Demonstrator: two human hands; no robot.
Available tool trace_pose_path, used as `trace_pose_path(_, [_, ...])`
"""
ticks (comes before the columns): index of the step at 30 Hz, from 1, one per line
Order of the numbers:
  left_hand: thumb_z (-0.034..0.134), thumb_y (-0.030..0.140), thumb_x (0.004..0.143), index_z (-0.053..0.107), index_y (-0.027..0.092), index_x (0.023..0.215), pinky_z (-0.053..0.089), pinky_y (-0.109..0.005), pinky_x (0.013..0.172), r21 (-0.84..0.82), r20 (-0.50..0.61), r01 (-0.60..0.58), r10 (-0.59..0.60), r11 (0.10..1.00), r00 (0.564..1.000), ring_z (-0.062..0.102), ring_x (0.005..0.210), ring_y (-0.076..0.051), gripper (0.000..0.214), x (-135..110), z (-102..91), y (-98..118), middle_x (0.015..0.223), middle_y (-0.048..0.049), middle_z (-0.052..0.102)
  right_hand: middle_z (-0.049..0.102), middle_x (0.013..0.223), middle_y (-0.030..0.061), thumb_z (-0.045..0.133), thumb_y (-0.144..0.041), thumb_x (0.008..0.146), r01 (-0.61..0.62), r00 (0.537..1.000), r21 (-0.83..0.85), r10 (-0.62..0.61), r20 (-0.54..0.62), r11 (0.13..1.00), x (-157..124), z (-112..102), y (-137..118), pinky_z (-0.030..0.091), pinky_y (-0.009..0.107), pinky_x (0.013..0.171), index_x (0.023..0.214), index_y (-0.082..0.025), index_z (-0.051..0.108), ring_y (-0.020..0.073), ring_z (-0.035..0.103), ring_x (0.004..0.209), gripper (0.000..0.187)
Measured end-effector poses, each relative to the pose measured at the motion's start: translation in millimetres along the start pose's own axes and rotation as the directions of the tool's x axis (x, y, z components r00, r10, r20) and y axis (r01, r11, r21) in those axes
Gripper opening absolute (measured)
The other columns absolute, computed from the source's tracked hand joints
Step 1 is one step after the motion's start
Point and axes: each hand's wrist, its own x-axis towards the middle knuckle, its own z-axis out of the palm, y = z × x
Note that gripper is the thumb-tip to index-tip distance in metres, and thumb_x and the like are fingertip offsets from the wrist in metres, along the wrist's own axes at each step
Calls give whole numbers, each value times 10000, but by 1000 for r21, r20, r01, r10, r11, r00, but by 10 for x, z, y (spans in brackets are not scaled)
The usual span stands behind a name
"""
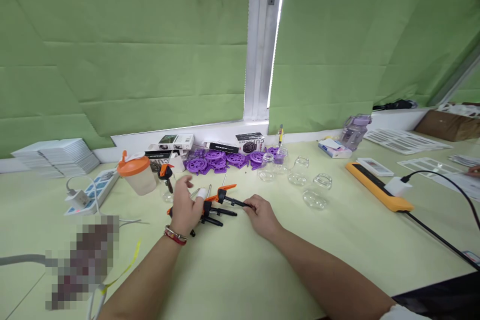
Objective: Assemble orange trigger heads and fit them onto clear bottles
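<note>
My left hand rests over a cluster of orange-and-black spring clamps on the pale green table. Its fingers curl loosely and one fingertip wears white tape. A red bracelet circles that wrist. My right hand lies just right of the clamps, fingers closed on the black end of one clamp. Another clamp stands apart behind my left hand.
Behind the hands lie purple plastic wheels, small boxes and clear glass jars. An orange-lidded cup and power strip sit left. A yellow device with black cable lies right. Green blinds cover the window.
</note>
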Motion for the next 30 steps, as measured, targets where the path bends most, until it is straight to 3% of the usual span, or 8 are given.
trace_pose_path(3, [513,413,830,357,219,1231,451,-287,571,-226,325,328,-246,917,913,538,628,-148,473,-143,185,248,884,-27,545,544,786,46,522,-281,871,76,997,42,-77,8,996,-60,-28,-98,419,328,652,880,-230,683,184,523,699,169])
trace_pose_path(6, [467,499,850,466,217,978,325,-216,429,-318,489,490,-302,812,818,372,456,-94,310,-232,322,298,631,69,398,560,845,56,489,-302,900,167,982,54,-171,79,984,-111,-56,-147,434,329,686,939,-231,674,185,538,748,202])
trace_pose_path(9, [517,519,821,486,206,821,297,-196,429,-365,449,487,-308,794,839,357,467,-80,315,-281,378,210,601,76,359,566,894,59,517,-358,887,183,977,52,-187,98,982,-86,-78,-76,451,332,707,1012,-230,644,179,538,749,219])
trace_pose_path(12, [539,533,803,526,199,835,329,-194,440,-382,348,483,-361,788,865,396,478,-83,336,-294,360,118,600,69,385,525,1164,114,593,-441,820,70,982,-36,-76,-171,997,61,-118,89,448,400,845,1238,-227,495,235,535,949,480])
trace_pose_path(14, [534,548,803,529,203,856,333,-196,422,-427,298,503,-408,752,863,394,457,-81,348,-288,328,99,599,72,379,414,1339,169,612,-479,782,-97,919,-126,40,-393,987,217,-169,215,373,476,971,1339,-189,367,301,453,1147,674])
trace_pose_path(16, [522,563,807,520,210,862,328,-197,398,-489,276,520,-442,700,854,387,440,-79,358,-275,297,109,608,71,387,379,1372,217,654,-479,732,-241,867,-189,123,-482,952,392,-229,332,282,512,1046,1361,-122,313,356,347,1275,800])
trace_pose_path(23, [526,574,801,510,214,888,339,-199,380,-539,254,503,-439,676,862,435,457,-87,371,-249,246,119,670,47,466,454,1328,213,720,-487,634,-481,788,-282,268,-554,830,842,-325,566,342,464,990,1337,-134,359,392,421,1221,865])
trace_pose_path(30, [514,542,820,518,231,961,365,-200,427,-530,294,508,-415,678,861,436,498,-80,342,-261,227,92,739,41,472,521,1269,209,692,-469,654,-526,797,-350,306,-521,775,908,-315,552,366,477,962,1291,-124,441,386,459,1181,766])
